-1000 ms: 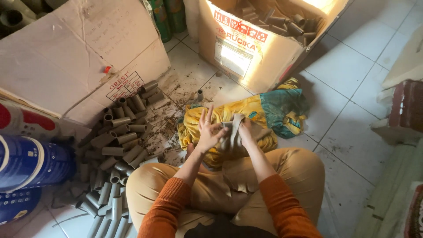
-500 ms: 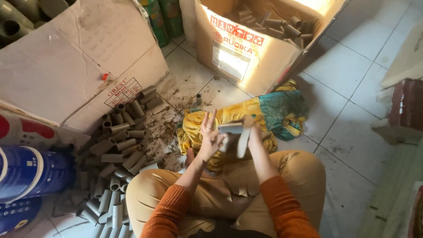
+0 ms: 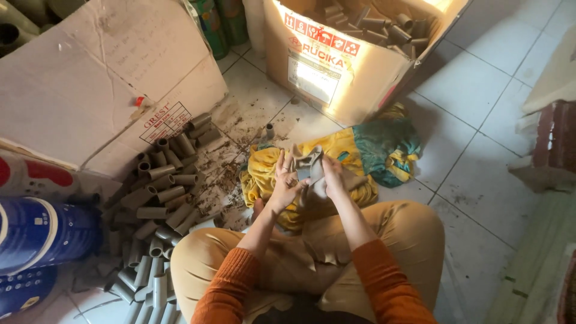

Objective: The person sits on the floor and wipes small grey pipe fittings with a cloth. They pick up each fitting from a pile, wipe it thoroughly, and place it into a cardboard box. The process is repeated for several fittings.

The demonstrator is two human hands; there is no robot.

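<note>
Holding a grey pipe fitting [image 3: 309,165]: left hand [image 3: 284,183] open-fingered beside it, right hand [image 3: 332,177] curled around it.

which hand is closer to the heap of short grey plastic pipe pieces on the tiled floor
Left. The left hand is raised over the yellow cloth, on the side toward the heap of short grey plastic pipe pieces. The right hand is beyond it, farther from the heap.
</note>
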